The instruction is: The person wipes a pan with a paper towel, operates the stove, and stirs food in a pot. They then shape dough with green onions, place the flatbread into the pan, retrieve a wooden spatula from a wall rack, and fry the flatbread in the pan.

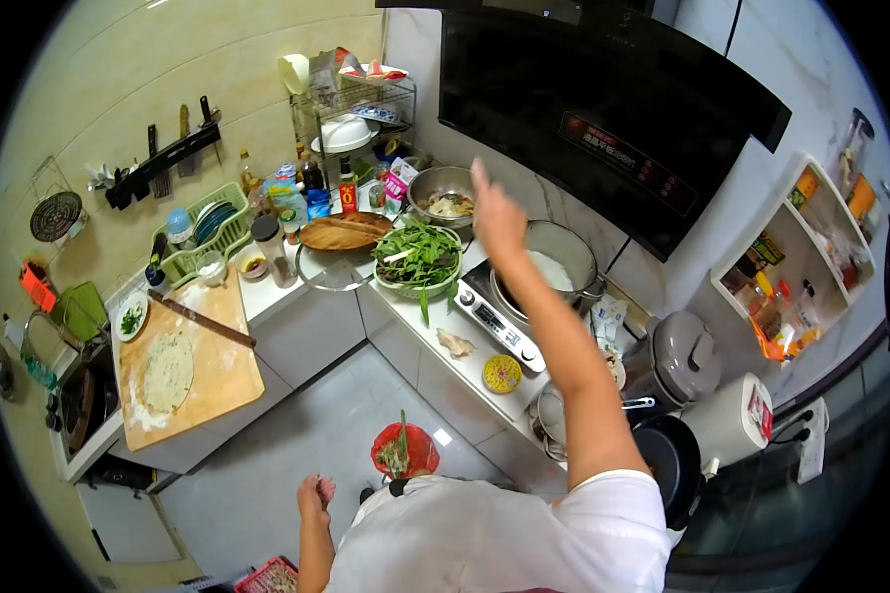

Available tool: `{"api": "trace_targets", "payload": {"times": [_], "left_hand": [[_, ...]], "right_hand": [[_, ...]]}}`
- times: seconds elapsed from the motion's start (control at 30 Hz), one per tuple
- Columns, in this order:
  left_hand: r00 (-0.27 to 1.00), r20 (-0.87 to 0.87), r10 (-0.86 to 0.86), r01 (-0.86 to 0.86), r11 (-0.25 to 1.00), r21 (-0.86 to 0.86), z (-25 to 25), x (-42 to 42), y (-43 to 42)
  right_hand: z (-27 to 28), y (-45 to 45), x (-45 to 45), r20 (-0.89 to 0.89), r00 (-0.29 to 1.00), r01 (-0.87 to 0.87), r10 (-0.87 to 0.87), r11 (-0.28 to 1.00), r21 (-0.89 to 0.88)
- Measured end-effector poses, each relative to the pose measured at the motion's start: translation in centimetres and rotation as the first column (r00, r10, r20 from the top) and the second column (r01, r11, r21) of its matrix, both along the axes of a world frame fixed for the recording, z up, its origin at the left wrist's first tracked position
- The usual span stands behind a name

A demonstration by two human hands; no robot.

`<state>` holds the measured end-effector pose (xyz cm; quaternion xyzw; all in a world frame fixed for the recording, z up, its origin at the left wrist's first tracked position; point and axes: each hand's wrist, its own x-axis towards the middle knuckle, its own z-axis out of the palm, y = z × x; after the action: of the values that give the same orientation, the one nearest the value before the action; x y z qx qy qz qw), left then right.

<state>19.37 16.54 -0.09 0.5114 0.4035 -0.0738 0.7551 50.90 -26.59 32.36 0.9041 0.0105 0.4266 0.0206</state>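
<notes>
My right hand point(501, 219) is raised high over the counter in front of the black range hood point(603, 119), one finger stretched out and the others partly blurred; I see nothing in it. Whether it touches the hood I cannot tell. Beneath that arm a large pot point(574, 247) with whitish contents sits on an induction cooker point(494, 321). Beside it are a steel bowl point(427, 185) of food and a basket of leafy greens point(420, 255). My left hand point(314, 497) hangs low at my side over the floor, fingers curled; what they hold, if anything, is hidden.
At left, a wooden board point(222, 381) carries flattened dough point(169, 371) and a rolling pin point(203, 318). A red-lined bin point(420, 450) stands on the floor before me. Right of the pot are a rice cooker point(687, 356) and a black pan point(667, 465).
</notes>
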Motion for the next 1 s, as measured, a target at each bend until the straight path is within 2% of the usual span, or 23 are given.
{"api": "trace_targets", "payload": {"times": [0.03,0.1,0.17,0.3,0.43,0.5,0.63,0.7,1.0], "left_hand": [[1.0,0.011,-0.022,0.022,1.0,0.012,0.2,1.6,0.1],[0.997,0.038,-0.072,0.07,0.997,0.038,0.9,4.8,0.7],[0.995,0.057,-0.076,0.073,0.996,0.06,2.1,7.4,1.3],[0.991,0.122,-0.049,0.041,0.997,0.072,3.0,10.2,2.5],[0.997,0.075,0.006,-0.009,0.999,0.043,0.5,9.6,4.4],[0.998,0.017,0.066,-0.066,0.997,0.034,-1.0,8.6,5.1],[0.99,-0.062,0.13,-0.131,0.991,-0.001,-3.7,6.7,6.6],[0.986,-0.07,0.149,-0.15,0.989,0.003,-4.2,6.3,6.9],[0.988,-0.058,0.145,-0.144,0.989,0.023,-4.2,7.8,7.3]], "right_hand": [[4.0,-0.5,1.0,0.124,0.992,0.023,-0.029,0.999,0.044],[11.3,-1.6,2.5,0.25,0.96,0.146,-0.129,0.988,-0.051],[16.9,-2.8,4.2,0.274,0.939,0.224,-0.206,0.974,-0.037],[23.7,-4.0,7.0,0.13,0.924,0.364,-0.359,0.932,-0.008],[25.0,-4.3,9.6,0.076,0.898,0.436,-0.433,0.9,-0.019],[24.8,-4.1,9.4,-0.029,0.881,0.472,-0.472,0.881,0.009],[24.0,-3.3,10.2,0.057,0.899,0.433,-0.433,0.901,0.019],[23.3,-2.9,11.0,0.128,0.908,0.408,-0.398,0.91,-0.068],[23.4,-2.5,13.5,0.089,0.914,0.402,-0.397,0.914,-0.051]]}}
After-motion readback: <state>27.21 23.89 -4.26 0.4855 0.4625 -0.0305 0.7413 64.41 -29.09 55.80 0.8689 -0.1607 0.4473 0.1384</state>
